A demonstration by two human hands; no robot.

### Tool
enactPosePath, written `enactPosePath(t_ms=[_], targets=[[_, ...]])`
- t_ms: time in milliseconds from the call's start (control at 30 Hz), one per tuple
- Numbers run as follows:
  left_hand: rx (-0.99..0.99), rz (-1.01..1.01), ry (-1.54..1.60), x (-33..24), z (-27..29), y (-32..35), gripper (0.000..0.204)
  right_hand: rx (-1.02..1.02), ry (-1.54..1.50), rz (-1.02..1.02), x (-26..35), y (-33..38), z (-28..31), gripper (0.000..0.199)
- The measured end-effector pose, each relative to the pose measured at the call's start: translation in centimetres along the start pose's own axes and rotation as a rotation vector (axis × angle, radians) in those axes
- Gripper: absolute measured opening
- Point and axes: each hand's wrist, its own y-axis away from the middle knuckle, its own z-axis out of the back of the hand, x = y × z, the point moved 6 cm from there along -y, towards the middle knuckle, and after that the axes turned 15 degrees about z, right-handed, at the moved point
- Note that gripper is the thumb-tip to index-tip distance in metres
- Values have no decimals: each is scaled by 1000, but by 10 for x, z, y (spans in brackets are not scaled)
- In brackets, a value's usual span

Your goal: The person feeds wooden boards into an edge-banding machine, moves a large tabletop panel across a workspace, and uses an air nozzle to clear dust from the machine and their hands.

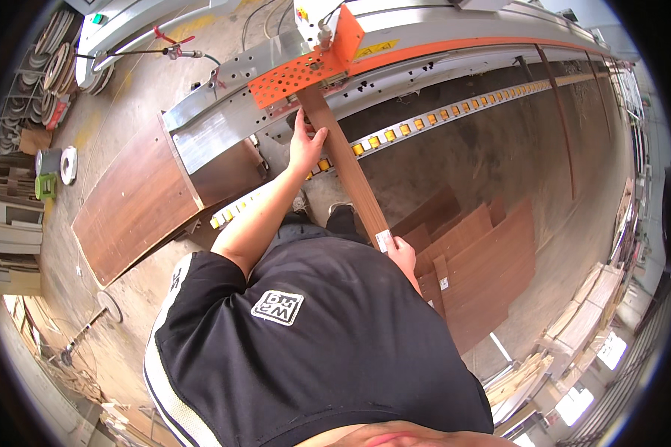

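— Your left hand [306,145] was up at the far end of the narrow brown board [347,167], wasn't it?

— Yes, in the head view your fingers were curled around its left edge, right beside the orange perforated guard [294,77] of the long machine [455,45]. You gripped it there, I judge, to steer the tip in under that guard.

— And your right hand [404,257]?

— It was down by your hip, closed on the near end of the board, next to a small white label [384,240]. How tightly you held it I cannot tell; your black shirt [313,343] hid part of the hand.

— So where did the board lie?

— It slanted from your right hip up to the guard, crossing the row of yellow pads [440,115] on the feed track. You held both ends, probably to keep such a long thin piece from sagging or twisting.

— Anything else around you?

— A stack of brown panels [484,261] lay on the floor to your right, and a wide brown panel [134,205] rested at the machine's left end.
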Motion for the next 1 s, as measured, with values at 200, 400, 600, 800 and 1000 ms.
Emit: enactPosePath(t_ms=[200, 400, 600, 800, 1000], targets=[[86, 158, 245, -7, -7, 8, 83, 86, -59, 17, -2, -21, -19, 51], [117, 202, 360, -5, -14, -4, 81, 102, -85, 43, -15, -31, -13, 52], [153, 214, 384, -23, -49, -17, 82, 98, -109, 3, -23, -49, 20, 54], [190, 165, 401, -31, -101, -41, 83, 24, -96, 42, -55, -79, 56, 56], [250, 186, 437, -49, -159, -59, 87, -43, 18, -20, -55, -104, 108, 57]])
